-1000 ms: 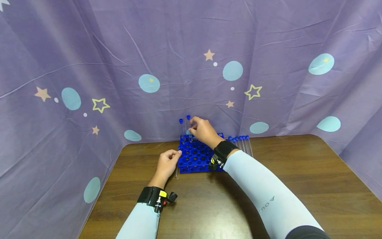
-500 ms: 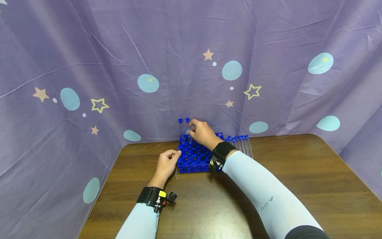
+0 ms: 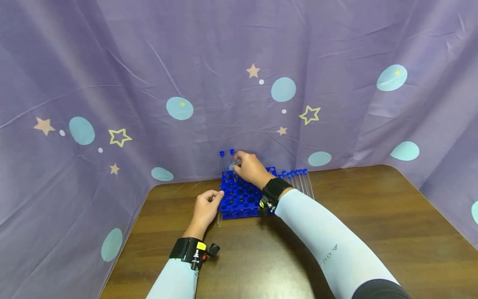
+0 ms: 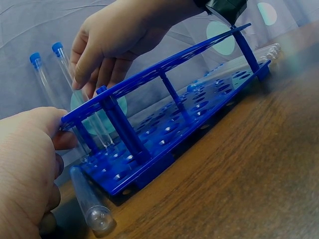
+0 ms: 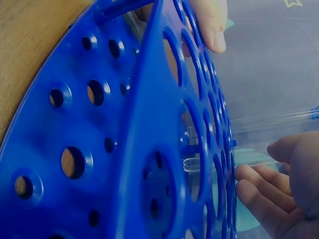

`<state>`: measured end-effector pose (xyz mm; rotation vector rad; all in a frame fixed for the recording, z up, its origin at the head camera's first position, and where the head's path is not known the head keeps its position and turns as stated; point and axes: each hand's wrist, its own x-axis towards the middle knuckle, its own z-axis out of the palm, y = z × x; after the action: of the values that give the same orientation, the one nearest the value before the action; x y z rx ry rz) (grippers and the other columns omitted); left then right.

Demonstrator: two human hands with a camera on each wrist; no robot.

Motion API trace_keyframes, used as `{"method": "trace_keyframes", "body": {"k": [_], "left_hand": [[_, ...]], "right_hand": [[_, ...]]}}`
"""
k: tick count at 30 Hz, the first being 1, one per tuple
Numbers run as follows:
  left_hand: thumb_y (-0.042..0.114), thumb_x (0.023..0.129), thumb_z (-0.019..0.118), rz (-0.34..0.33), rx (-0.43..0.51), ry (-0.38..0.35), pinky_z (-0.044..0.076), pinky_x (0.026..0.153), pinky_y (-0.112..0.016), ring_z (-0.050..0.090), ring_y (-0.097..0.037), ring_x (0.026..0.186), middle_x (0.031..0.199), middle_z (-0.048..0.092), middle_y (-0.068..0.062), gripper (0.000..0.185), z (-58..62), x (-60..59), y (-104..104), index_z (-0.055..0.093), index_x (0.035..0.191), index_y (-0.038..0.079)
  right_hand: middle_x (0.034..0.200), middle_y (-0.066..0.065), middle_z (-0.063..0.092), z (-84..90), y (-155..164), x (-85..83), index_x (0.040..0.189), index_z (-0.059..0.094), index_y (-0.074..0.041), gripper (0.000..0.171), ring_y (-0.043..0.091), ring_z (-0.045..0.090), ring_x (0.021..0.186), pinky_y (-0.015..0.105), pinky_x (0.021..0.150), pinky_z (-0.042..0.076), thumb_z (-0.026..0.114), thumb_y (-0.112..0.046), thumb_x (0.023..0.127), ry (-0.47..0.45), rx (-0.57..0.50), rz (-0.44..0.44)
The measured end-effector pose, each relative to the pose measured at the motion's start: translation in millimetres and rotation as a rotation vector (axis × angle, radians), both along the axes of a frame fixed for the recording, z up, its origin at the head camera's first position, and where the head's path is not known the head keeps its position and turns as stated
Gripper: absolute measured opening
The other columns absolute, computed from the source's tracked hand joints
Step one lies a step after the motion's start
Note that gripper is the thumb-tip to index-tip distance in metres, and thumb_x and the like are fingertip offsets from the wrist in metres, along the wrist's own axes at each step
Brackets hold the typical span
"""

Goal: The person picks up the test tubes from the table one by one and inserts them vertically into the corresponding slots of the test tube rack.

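Note:
A blue test-tube rack [image 3: 240, 199] stands on the brown table [image 3: 336, 232] near the curtain. Two clear tubes with blue caps stand in its far left corner [image 3: 222, 155] [image 3: 232, 153]. My right hand [image 3: 249, 168] reaches over the rack and pinches the right one of these tubes [image 4: 64, 64], whose round tip [image 5: 191, 165] shows between the rack's plates. My left hand [image 3: 206, 206] has curled fingers and grips the rack's left edge [image 4: 67, 127]. One clear tube [image 4: 89, 206] lies on the table beside that hand.
Several more blue-capped tubes [image 3: 298, 179] lie side by side on the table right of the rack. A purple curtain [image 3: 112, 83] with stars and dots closes off the back and both sides. The table's left edge is near my left forearm.
The tube in my right hand has sunk lower into the rack. The left hand has stayed at the rack's edge. The head view has shifted slightly.

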<state>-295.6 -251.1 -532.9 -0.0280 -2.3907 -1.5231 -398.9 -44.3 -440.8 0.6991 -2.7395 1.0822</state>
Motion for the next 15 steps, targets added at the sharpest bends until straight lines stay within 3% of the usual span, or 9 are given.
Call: {"method": "trace_keyframes", "body": {"k": [15], "left_hand": [[0.025,0.108,0.079,-0.003,0.007,-0.003,0.044,0.062,-0.027,0.050,-0.008,0.059,0.063,0.054,0.010,0.028,3.7,2.6,-0.1,0.082,0.089,0.005]], "right_hand": [[0.117,0.013,0.084,0.6,7.9,1.4,0.134,0.071,-0.007,0.029,0.025,0.082,0.100,0.037,0.082,0.066,0.076,-0.019,0.109,-0.050,-0.013,-0.002]]}}
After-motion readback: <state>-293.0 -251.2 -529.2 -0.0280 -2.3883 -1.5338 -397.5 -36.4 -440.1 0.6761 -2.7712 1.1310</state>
